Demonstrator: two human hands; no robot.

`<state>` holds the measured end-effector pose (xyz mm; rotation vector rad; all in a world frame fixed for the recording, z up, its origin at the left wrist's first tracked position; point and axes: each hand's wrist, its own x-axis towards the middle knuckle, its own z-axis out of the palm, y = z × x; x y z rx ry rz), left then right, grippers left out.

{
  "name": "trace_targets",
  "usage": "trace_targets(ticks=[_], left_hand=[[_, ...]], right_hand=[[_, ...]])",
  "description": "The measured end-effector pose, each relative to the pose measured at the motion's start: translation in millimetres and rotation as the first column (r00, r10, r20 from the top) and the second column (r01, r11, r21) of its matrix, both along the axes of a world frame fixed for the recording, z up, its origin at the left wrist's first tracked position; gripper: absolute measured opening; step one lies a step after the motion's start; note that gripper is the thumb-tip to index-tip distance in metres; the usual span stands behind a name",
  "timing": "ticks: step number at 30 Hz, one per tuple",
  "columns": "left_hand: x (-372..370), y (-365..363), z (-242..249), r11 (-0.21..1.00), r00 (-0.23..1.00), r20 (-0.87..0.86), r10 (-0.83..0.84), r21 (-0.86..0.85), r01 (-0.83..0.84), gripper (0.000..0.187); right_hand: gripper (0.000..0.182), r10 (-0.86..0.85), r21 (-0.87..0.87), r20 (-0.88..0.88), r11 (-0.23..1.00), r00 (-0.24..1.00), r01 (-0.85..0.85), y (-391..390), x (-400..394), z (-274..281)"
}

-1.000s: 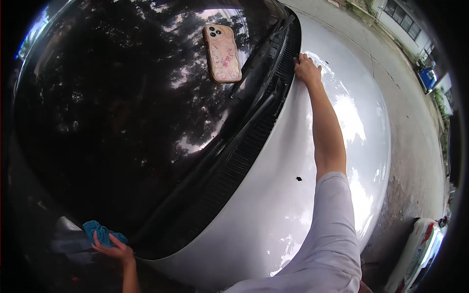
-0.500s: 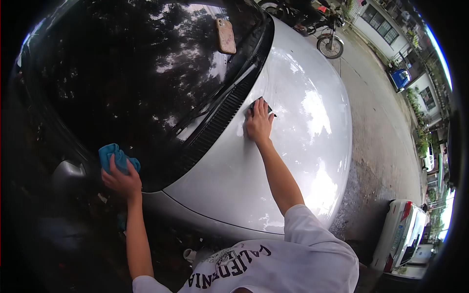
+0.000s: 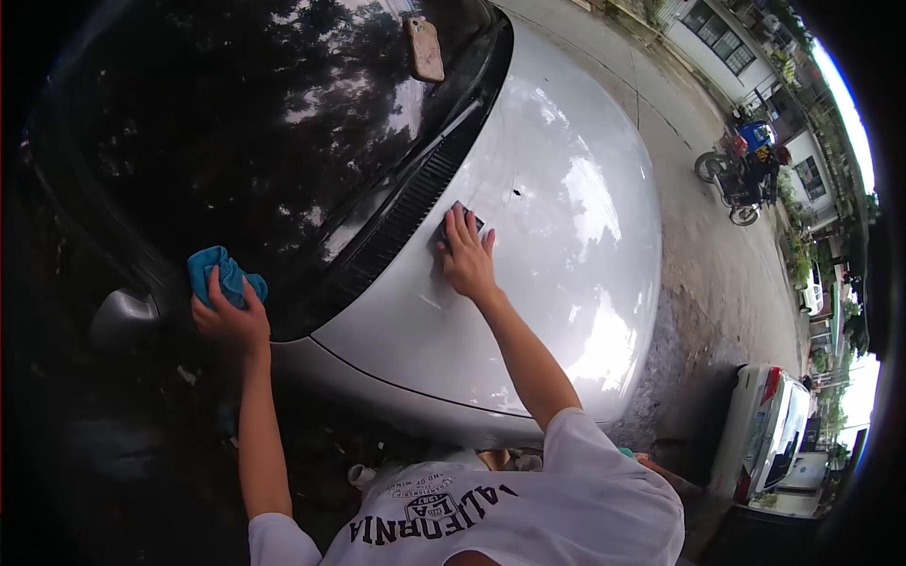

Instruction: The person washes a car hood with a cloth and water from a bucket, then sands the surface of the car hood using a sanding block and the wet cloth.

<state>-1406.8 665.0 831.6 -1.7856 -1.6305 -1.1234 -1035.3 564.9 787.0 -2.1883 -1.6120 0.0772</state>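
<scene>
My left hand [image 3: 231, 313] is closed around a bunched blue cloth [image 3: 226, 274], near the lower corner of the dark windshield [image 3: 217, 141]. My right hand [image 3: 469, 255] lies on the silver car hood [image 3: 557, 245], close to the black vent strip along the glass. Beneath its fingers is a small dark flat pad [image 3: 478, 224], pressed against the paint and mostly covered. A small dark speck [image 3: 516, 192] shows on the hood to the right of that hand. Toward the top, a phone in a patterned case [image 3: 425, 49] rests on the windshield.
The silver side mirror [image 3: 125, 315] sticks out at the left. Wiper arms lie along the base of the glass. Beyond the hood runs a concrete road [image 3: 698, 255] with a motorcycle [image 3: 741, 174]. A white car [image 3: 760, 434] is parked at lower right.
My right hand has slid with the pad toward the vent strip, leaving the dark speck farther off. My left hand stays about the same. The motorcycle has moved along the road to the right.
</scene>
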Motion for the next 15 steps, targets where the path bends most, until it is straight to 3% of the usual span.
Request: trace_targets(ticks=[6, 15], left_hand=[[7, -2, 11, 1.000, 1.000, -0.028, -0.001, 0.020, 0.001, 0.045], [-11, -2, -5, 0.995, 0.995, -0.027, 0.094, -0.030, -0.094, 0.047]], right_hand=[[0.064, -0.066, -0.094, -0.014, 0.994, 0.998, 0.064, 166, 199, 2], [0.063, -0.251, -0.148, 0.001, 0.957, 0.968, 0.249, 332, 416, 5]])
